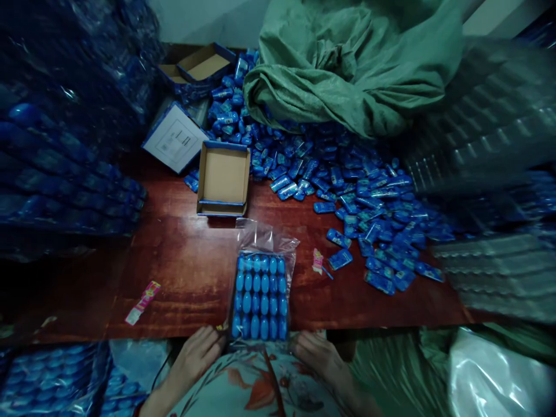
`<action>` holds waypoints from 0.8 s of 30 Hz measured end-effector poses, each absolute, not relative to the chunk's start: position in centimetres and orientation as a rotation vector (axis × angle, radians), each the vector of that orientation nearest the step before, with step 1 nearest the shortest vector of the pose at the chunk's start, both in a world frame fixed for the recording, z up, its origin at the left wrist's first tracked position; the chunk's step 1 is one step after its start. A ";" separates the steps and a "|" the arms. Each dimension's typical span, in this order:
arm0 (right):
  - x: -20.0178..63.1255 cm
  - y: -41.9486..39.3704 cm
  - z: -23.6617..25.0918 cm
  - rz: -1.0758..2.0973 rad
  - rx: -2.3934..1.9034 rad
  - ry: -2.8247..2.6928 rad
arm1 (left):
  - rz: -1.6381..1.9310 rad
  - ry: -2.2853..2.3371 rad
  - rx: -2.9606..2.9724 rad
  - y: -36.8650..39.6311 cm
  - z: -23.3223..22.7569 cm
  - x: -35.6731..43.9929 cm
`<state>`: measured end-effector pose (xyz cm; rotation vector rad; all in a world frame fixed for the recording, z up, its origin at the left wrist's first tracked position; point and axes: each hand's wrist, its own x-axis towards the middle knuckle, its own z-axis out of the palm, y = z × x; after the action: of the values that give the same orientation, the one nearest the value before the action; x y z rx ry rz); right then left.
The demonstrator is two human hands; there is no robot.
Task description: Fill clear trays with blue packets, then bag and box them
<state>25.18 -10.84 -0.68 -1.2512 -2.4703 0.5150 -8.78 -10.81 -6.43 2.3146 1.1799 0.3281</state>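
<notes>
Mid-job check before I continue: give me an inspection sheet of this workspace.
Surface: shiny reddish-brown tabletop.
Job's things: clear bag around rows of blue pieces, near the front edge.
Clutter: pink wrappers on both sides of the bag; blue packets heaped behind and right; open box beyond the bag.
Hands: left hand and right hand either side of the bag's near end; grip unclear.
Cables: thin dark line near the left hand, possibly a cord.
Surroundings: green sack at the back; stacked blue packs left; clear trays right.

a clear bag (260, 236) of rowed blue ovals (265, 283) lies at the front of the table (182, 272)
</notes>
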 end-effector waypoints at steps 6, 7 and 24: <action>25.0 -10.3 -1.5 0.732 -1.255 -2.567 | 0.149 1.096 2.454 -11.5 -7.1 -7.8; 24.9 -10.1 -1.6 0.737 -1.309 -2.530 | 0.129 1.096 2.454 -11.1 -7.1 -7.4; 23.9 -3.3 -1.0 0.702 -1.255 -2.034 | 0.389 1.053 2.091 0.8 1.7 -3.0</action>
<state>23.93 -3.27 -0.95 -1.2555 -2.0336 0.7017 -3.02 0.84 1.74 2.0913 1.0532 0.3894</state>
